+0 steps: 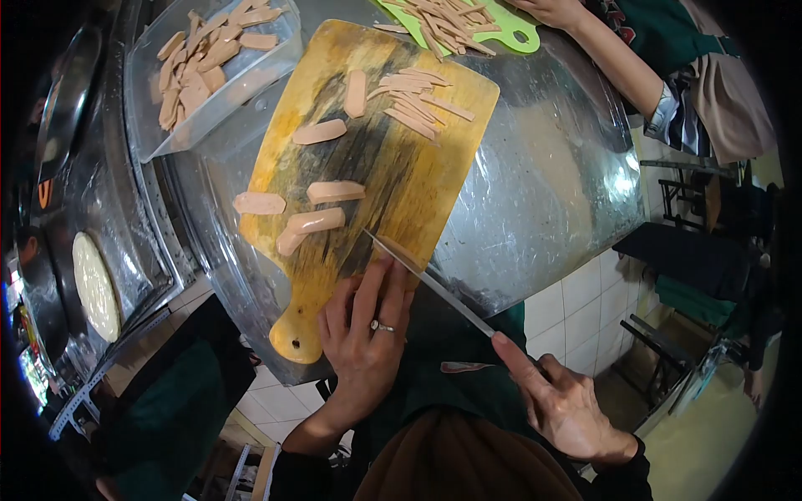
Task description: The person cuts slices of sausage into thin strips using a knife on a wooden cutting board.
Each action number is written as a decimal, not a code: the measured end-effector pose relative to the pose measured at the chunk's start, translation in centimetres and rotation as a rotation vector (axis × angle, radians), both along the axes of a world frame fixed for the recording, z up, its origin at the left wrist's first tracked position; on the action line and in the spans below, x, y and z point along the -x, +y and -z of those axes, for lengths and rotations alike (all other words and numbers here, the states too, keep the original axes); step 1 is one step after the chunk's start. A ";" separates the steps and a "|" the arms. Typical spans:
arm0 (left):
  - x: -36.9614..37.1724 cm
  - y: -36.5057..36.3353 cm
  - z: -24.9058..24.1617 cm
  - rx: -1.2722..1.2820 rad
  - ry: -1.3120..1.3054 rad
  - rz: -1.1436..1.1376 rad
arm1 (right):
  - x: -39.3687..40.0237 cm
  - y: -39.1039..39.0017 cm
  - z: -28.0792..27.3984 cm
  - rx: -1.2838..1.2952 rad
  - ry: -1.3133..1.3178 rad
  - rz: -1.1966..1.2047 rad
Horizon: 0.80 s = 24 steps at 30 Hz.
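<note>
A wooden cutting board (451, 175) lies aslant on the metal table. My left hand (368, 334), with a ring on one finger, presses its bent fingertips on a pinkish-brown slice (395, 249) near the board's lower edge. The handle of a knife is in my right hand (564, 401), and its blade (451, 299) runs up and left to that slice. Farther up the board lie several whole pieces, one of them (336, 192) in the middle, and a pile of thin strips (411, 104).
At the upper left stands a clear plastic container (150, 142) with many pieces. A green board (520, 37) with strips is at the top, beside another person's hand (551, 10). Pale dough (96, 288) lies on the left. The metal table (543, 184) ends just above my right hand.
</note>
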<state>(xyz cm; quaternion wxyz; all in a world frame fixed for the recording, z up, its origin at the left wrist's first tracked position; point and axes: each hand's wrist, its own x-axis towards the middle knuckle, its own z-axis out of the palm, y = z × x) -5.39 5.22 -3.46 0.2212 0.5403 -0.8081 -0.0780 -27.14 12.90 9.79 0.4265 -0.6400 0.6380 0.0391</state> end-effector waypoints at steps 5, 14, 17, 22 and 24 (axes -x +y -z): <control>-0.1 -0.1 -0.2 -0.024 -0.015 0.000 | 0.2 -0.5 -0.2 -0.062 0.022 -0.018; -0.1 -0.5 -0.4 -0.008 -0.048 0.016 | -0.1 -2.6 2.5 0.002 -0.035 -0.009; -0.1 -0.5 -0.6 -0.012 -0.059 0.012 | 0.3 -2.6 3.4 0.081 -0.090 0.058; 0.0 -0.3 0.0 0.010 -0.043 0.003 | 0.4 -3.3 4.3 0.197 -0.182 0.137; 0.0 -0.2 0.0 0.010 -0.039 0.004 | 0.4 -3.5 4.2 0.228 -0.108 0.123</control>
